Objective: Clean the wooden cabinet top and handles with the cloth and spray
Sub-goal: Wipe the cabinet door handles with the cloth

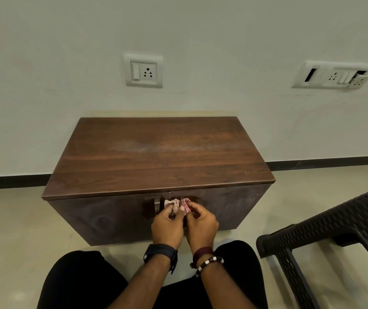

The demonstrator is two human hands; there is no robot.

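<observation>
We kneel in front of a low wooden cabinet (160,152) that stands against a pale wall, our dark-trousered knees spread on the tiled floor just before its doors. Both our hands meet at the seam between the two doors, right under the front edge of the top. Our left hand (167,227), with a black watch (160,255) on its wrist, has its fingers curled and pinches one end of a small pinkish cloth (177,205). Our right hand (202,226), wearing a maroon band and a beaded bracelet (209,262), pinches the other end with thumb and forefinger, the remaining fingers folded in. The cloth is bunched between the two hands and lies against the door front, where the right door's handle would be; whether it wraps round that handle we cannot tell, as the hands and cloth cover the spot. The left door's metal handle (157,207) shows bare just left of the cloth. The cabinet top carries a dull, smeared streak across its middle. A dark woven-pattern plastic stool (334,224) stands to our right, near the cabinet. On the wall above sit a switch-and-socket plate (143,71) and, further right, a broken socket plate (334,75)
</observation>
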